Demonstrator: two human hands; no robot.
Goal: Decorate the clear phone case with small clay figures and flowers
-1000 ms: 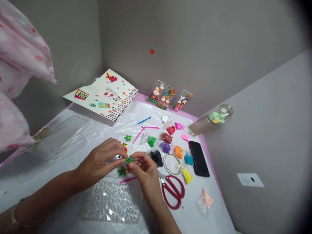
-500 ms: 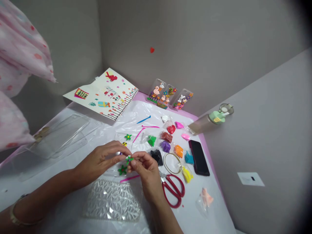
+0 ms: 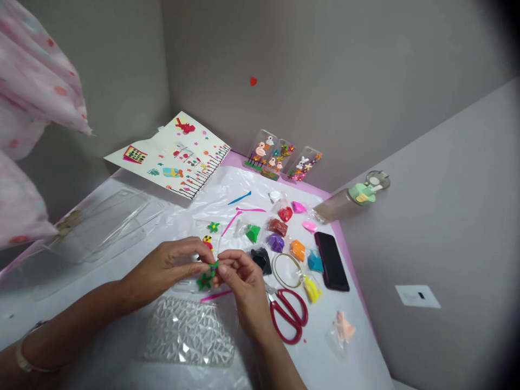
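A small green clay flower with a purple middle is pinched between the fingertips of my left hand and my right hand. Both hands are closed at the fingertips, though the exact contact on the right is partly hidden. Under them lies a clear phone case, partly covered by my hands. On it show a green flower with a red middle, a green flower with a yellow middle and a yellow, black and red clay figure.
A textured clear block lies in front. Red-handled scissors, a bangle, bagged clay such as the purple lump, and a phone lie rightward. Behind are modelling tools, decorated cases and a bottle.
The flower in my fingers has turned and dipped slightly, and my left fingertips now cover more of it. More of the red clay figure behind shows.
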